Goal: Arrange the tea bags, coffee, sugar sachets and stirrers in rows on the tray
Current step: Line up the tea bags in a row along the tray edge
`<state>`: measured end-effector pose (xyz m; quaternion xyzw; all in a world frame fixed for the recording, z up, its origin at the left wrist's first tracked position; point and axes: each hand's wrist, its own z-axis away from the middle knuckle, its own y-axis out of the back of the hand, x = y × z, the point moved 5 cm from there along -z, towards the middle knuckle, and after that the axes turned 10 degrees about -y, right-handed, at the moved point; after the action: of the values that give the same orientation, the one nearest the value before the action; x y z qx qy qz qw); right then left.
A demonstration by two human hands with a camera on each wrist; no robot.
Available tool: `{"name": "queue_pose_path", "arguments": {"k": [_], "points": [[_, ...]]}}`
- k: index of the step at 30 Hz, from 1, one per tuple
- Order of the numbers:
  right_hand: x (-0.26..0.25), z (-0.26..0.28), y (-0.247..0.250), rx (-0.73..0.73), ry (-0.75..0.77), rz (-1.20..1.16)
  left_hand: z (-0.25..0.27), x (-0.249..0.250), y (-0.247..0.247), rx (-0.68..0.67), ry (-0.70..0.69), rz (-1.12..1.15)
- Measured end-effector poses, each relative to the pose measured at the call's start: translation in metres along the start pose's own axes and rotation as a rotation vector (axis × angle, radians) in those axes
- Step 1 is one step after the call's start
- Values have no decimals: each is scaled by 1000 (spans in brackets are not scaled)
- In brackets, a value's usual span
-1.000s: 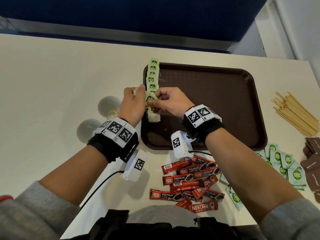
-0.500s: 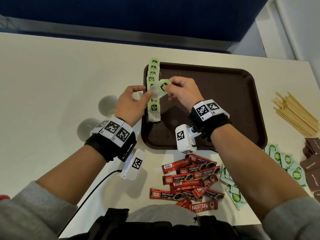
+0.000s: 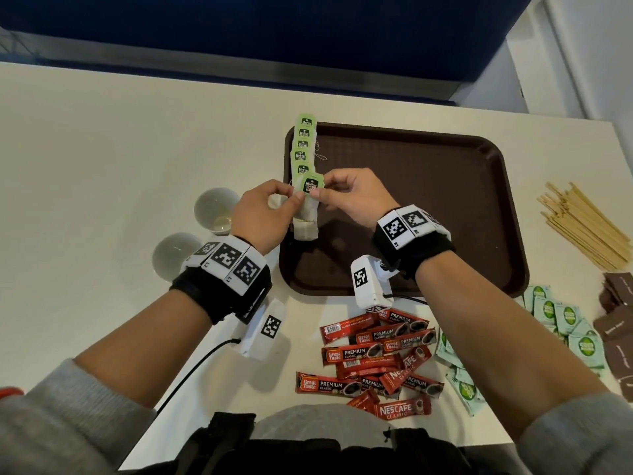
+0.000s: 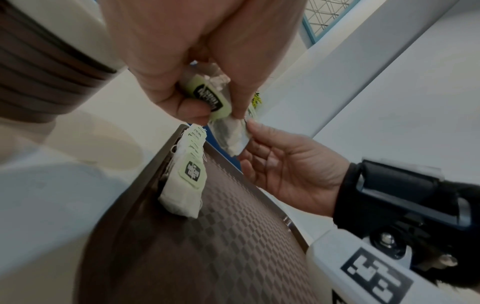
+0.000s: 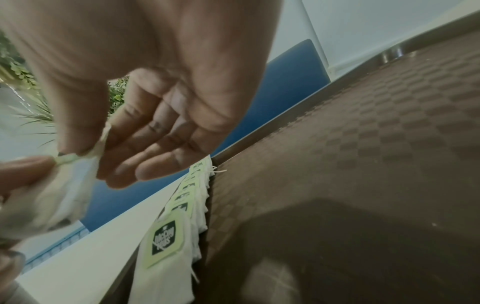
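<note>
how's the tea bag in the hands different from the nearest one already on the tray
The held tea bag is off the tray, pinched by the left hand and right hand; the nearest laid tea bag lies flat, untouched. The held tea bag hangs tilted; the laid one ends the row. Both carry green tags.

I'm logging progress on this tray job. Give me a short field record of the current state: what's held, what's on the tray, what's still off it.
held item: green-tagged white tea bag, above the tray's left edge
left hand: pinches the bag
right hand: pinches the same bag
on brown plastic tray: overlapping row of tea bags along its left side
off tray, near side: red coffee sachets
off tray, right: wooden stirrers, green sugar sachets, brown sachets
</note>
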<state>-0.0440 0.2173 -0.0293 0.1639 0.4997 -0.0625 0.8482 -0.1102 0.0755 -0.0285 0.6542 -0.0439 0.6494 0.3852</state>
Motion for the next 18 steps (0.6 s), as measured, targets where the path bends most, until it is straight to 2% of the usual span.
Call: {"name": "queue_pose_path", "arguments": {"k": [5, 11, 18], "points": [[12, 0, 1, -24, -57, 46, -1, -1, 3, 27, -14, 30], [28, 4, -10, -90, -150, 369, -1, -1, 6, 54, -1, 82], [36, 5, -18, 17, -171, 483, 1, -3, 6, 37, 12, 76]]}}
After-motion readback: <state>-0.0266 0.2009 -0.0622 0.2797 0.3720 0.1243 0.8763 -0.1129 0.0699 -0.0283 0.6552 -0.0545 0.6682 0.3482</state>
